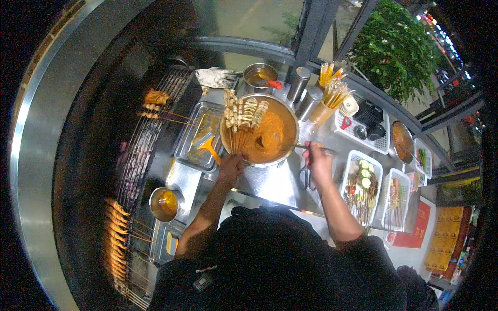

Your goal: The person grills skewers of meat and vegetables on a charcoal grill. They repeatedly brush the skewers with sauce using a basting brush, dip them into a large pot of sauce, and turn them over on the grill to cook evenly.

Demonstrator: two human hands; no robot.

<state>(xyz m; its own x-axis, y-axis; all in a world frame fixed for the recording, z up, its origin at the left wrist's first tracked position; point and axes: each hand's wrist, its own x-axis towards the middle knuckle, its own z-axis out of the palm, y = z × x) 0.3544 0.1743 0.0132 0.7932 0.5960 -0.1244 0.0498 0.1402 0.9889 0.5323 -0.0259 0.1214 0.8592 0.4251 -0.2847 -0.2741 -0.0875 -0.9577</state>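
Observation:
My left hand (231,168) grips a bundle of skewer sticks at their lower ends. The pale, sliced food on these skewers (246,112) fans out over the left side of a large metal bowl (298,130) of orange-brown sauce (277,128). In my right hand (320,160) is the handle of a metal utensil (301,146), which reaches across the bowl's right rim; its far end appears to lie in the sauce. Dark-handled scissors (306,178) rest on the metal counter beside my right hand. A yellow-handled brush (210,148) lies on a clear tray (183,157) left of the bowl.
A charcoal grill (144,149) with several skewers (118,233) runs along the left. Small sauce bowls (165,205), white gloves (216,77), metal shakers (310,103) and a stick holder (322,113) surround the work area. White baskets (346,171) of skewered food stand at right, below a window frame (383,102).

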